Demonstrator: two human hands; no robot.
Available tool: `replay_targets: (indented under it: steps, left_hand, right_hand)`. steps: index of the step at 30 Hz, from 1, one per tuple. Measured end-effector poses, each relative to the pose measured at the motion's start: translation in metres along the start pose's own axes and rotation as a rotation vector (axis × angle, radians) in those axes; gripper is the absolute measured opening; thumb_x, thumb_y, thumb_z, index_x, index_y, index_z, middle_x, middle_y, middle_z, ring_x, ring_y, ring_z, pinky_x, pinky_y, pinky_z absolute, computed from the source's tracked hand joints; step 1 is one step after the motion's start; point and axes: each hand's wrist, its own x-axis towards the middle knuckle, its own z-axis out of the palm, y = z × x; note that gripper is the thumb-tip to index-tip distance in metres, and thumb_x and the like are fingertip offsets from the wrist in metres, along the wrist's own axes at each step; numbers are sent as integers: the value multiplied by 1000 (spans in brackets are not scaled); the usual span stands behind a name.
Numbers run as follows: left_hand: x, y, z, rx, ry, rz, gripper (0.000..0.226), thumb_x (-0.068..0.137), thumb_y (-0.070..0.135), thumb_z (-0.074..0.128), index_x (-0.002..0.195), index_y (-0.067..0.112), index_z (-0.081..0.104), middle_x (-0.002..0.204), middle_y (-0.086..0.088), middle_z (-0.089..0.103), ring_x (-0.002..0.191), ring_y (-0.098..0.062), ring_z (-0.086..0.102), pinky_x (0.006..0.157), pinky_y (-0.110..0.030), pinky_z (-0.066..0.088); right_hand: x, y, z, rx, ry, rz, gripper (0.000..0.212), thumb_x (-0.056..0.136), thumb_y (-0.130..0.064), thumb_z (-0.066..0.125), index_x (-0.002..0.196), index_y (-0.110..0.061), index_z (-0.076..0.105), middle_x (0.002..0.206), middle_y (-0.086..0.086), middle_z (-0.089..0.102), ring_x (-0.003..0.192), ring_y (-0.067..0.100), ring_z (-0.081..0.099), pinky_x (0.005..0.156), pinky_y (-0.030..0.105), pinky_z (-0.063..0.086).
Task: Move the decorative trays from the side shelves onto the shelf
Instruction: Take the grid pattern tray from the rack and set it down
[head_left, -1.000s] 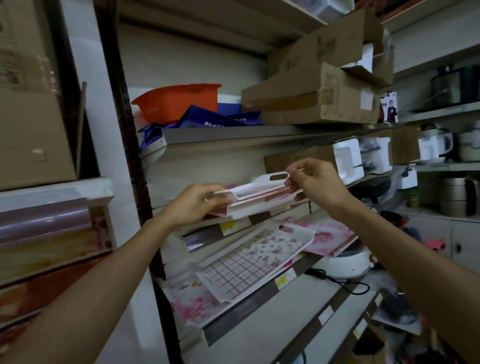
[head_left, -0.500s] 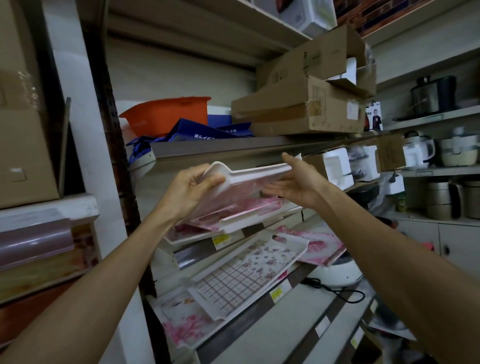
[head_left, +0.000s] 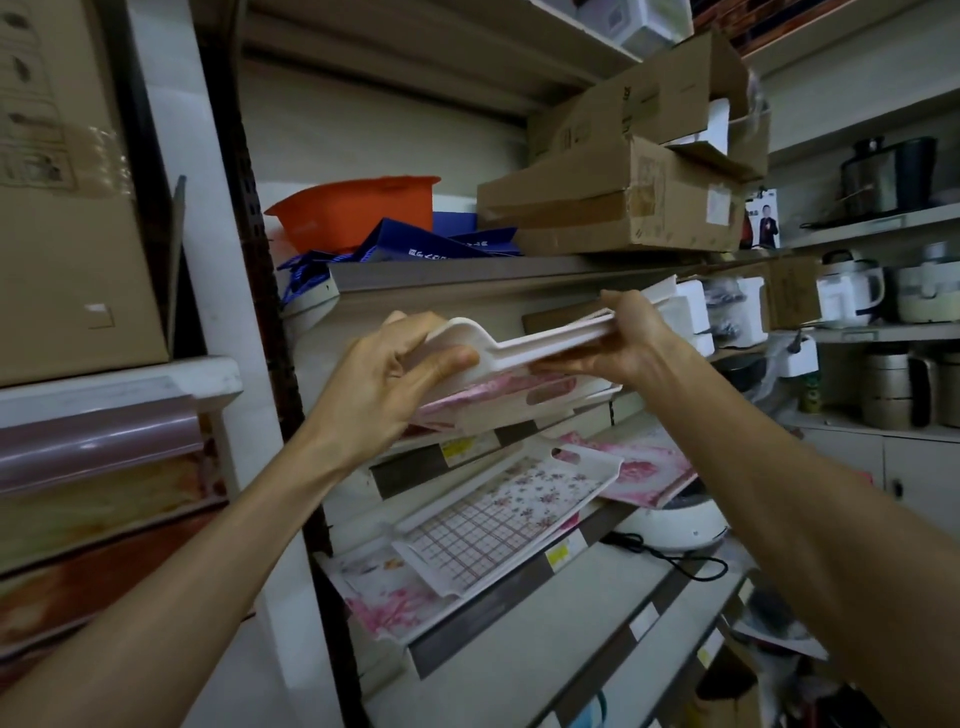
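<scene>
A white tray (head_left: 540, 345) is held nearly level just under the upper shelf, its edge toward me. My left hand (head_left: 384, 379) grips its left end, thumb beneath and fingers over the rim. My right hand (head_left: 623, 338) grips its right end. Directly below it a pink floral tray (head_left: 519, 400) with a handle slot rests on the middle shelf. Lower down lie a grid-and-flower tray (head_left: 498, 519), a pink tray (head_left: 649, 473) to its right, and another pink tray (head_left: 384, 597) beneath its left end.
The upper shelf (head_left: 467, 270) carries an orange tub (head_left: 358, 213), blue bags (head_left: 415, 249) and cardboard boxes (head_left: 618, 208). A large box (head_left: 67, 208) stands on the left rack. A white appliance (head_left: 675, 525) with a cord and kettles (head_left: 847, 291) sit to the right.
The top tray has been lifted off the pink tray beneath it and levelled. My right hand, flat against it before, now grips its right end.
</scene>
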Motion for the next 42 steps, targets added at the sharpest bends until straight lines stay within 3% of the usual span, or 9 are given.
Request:
replay_targets:
  steps: [4, 13, 16, 19, 22, 27, 30, 38, 42]
  left_hand:
    - [-17, 17, 5, -13, -9, 30, 15, 94, 34, 57, 99, 27, 70, 90, 17, 65, 88, -13, 54, 71, -19, 43]
    - [-47, 55, 29, -123, -88, 154, 33, 82, 56, 59, 101, 32, 70, 98, 20, 67, 99, -14, 57, 82, -27, 45]
    - [-52, 64, 35, -203, -113, 120, 37, 87, 56, 52, 100, 27, 72, 100, 19, 68, 99, -16, 61, 79, -26, 49]
    - [-54, 68, 37, -227, -49, 39, 33, 92, 46, 54, 98, 21, 74, 95, 15, 69, 92, -13, 63, 73, -22, 49]
    - [-54, 60, 38, -183, 16, -73, 27, 91, 41, 55, 98, 22, 73, 96, 16, 68, 92, -10, 60, 79, -22, 48]
    - [-61, 35, 40, -107, 161, -312, 15, 94, 33, 58, 105, 29, 66, 106, 17, 56, 96, 2, 57, 78, -15, 45]
    - [-70, 24, 46, -126, 227, -456, 23, 94, 34, 58, 115, 25, 60, 117, 8, 55, 95, 4, 58, 74, -6, 45]
    - [-116, 18, 58, -308, 136, -788, 36, 97, 49, 41, 119, 25, 55, 105, 13, 64, 95, -5, 63, 74, -24, 49]
    - [-147, 20, 60, -364, 181, -846, 35, 98, 53, 38, 113, 33, 62, 105, 9, 70, 98, -10, 67, 88, -34, 54]
  right_hand:
    - [-21, -1, -18, -6, 21, -94, 36, 95, -16, 49, 130, -7, 44, 122, 30, 55, 106, 51, 56, 62, 70, 52]
    - [-69, -1, -63, 150, 2, -196, 41, 100, -23, 44, 135, -3, 44, 127, 27, 58, 112, 45, 60, 86, 61, 52]
    - [-83, -4, -75, 122, 10, -259, 42, 102, -28, 43, 137, -7, 43, 130, 24, 58, 114, 44, 59, 81, 60, 54]
    - [-99, -1, -95, 9, 29, -317, 30, 102, -35, 41, 118, -13, 56, 110, 16, 67, 96, 34, 67, 65, 49, 60]
    - [-108, 6, -121, -103, 72, -339, 35, 98, -44, 45, 116, -18, 62, 109, 12, 72, 94, 31, 72, 66, 43, 62]
    - [-116, 18, -155, -243, 219, -409, 63, 76, -58, 71, 119, -12, 65, 124, 21, 65, 112, 41, 63, 94, 59, 50]
    - [-121, 27, -159, -239, 173, -423, 49, 89, -49, 62, 125, -16, 63, 120, 15, 69, 109, 37, 66, 95, 57, 50]
    - [-126, 58, -149, -285, 137, -411, 34, 93, -46, 56, 107, -19, 69, 105, 10, 74, 95, 31, 71, 78, 47, 60]
    - [-124, 89, -145, -281, 78, -347, 33, 91, -45, 56, 106, -20, 70, 100, 6, 76, 95, 30, 72, 79, 48, 60]
